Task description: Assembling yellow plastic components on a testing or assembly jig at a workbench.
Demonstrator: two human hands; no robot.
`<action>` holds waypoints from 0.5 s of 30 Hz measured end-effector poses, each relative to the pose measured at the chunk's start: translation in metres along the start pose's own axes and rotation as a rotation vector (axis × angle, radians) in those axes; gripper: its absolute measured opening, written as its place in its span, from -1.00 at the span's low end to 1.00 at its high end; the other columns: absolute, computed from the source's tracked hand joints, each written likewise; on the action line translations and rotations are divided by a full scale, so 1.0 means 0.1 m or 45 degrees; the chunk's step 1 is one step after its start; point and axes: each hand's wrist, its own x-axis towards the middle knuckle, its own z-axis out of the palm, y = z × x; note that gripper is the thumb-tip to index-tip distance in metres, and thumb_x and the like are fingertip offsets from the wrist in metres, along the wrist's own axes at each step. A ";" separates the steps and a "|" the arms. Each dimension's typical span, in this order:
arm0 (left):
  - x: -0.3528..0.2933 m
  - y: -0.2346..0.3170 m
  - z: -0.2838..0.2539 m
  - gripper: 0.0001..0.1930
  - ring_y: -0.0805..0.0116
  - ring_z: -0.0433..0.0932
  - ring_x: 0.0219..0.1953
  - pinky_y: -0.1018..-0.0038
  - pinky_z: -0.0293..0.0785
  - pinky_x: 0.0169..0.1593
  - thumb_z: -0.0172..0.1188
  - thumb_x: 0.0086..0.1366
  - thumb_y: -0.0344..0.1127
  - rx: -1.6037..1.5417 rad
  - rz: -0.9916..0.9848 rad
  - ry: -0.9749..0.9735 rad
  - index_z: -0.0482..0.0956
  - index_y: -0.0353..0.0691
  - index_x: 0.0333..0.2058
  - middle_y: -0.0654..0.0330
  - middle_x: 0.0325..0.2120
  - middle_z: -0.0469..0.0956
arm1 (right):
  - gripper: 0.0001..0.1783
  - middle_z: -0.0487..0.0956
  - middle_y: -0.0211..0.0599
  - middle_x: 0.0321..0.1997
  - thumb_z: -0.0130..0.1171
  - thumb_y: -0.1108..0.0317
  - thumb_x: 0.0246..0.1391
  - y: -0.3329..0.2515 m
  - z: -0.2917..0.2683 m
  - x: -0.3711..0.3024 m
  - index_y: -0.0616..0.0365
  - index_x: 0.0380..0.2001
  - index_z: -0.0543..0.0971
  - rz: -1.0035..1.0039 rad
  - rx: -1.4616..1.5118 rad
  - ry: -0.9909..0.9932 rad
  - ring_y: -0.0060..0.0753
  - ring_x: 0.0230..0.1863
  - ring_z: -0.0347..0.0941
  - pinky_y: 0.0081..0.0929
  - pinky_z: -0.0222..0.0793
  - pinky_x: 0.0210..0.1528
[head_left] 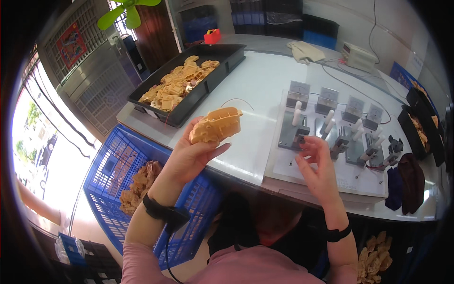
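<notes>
Tan part (pixel 218 125) — clamped in left hand (pixel 188 154); right hand (pixel 318 164) — loosely curled, fingers parted, near grey fixture (pixel 288 131).

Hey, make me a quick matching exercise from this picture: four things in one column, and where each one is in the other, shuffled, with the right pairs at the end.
Things
1. Tan, ribbed, plastic-looking part
2. Black rectangular tray
3. Blue slatted plastic basket
4. Crumpled cream cloth

Places
A. Below the level of the white tabletop, on the left
B. At the far side, left of a beige box-shaped device
C. Held up in the left hand
D. On the tabletop's left side, holding piled tan pieces

Right pairs: 1-C, 2-D, 3-A, 4-B
</notes>
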 end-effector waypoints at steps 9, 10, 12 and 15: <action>0.22 -0.21 0.19 -0.63 0.37 0.45 0.14 0.47 0.40 0.23 0.16 0.28 -0.70 0.477 0.248 -0.090 0.39 -0.09 -0.05 0.16 0.10 0.41 | -0.47 0.53 -0.28 -0.01 0.24 0.41 0.18 0.07 0.03 0.03 0.10 0.21 0.40 0.028 0.285 0.118 -0.55 -0.06 0.47 -0.56 0.39 -0.05; 0.24 -0.22 0.19 -0.63 0.38 0.45 0.13 0.47 0.41 0.22 0.16 0.28 -0.70 0.454 0.274 -0.120 0.39 -0.09 -0.05 0.15 0.11 0.41 | -0.49 0.54 -0.31 -0.02 0.24 0.40 0.18 0.07 0.01 0.03 0.11 0.20 0.42 0.020 0.265 0.073 -0.55 -0.06 0.46 -0.57 0.39 -0.05; 0.27 -0.23 0.19 -0.64 0.39 0.46 0.12 0.47 0.41 0.21 0.16 0.28 -0.69 0.482 0.265 -0.124 0.40 -0.10 -0.05 0.16 0.11 0.41 | -0.53 0.55 -0.33 -0.05 0.24 0.39 0.18 0.04 0.01 0.03 0.11 0.16 0.46 0.018 0.248 0.071 -0.56 -0.07 0.47 -0.57 0.39 -0.07; 0.40 -0.23 0.19 -0.65 0.41 0.47 0.08 0.50 0.42 0.18 0.16 0.29 -0.67 0.554 0.276 -0.158 0.40 -0.12 -0.04 0.17 0.11 0.42 | -0.60 0.56 -0.36 -0.10 0.25 0.38 0.18 0.03 -0.05 0.02 0.13 0.09 0.51 0.057 0.284 0.000 -0.56 -0.08 0.47 -0.56 0.39 -0.08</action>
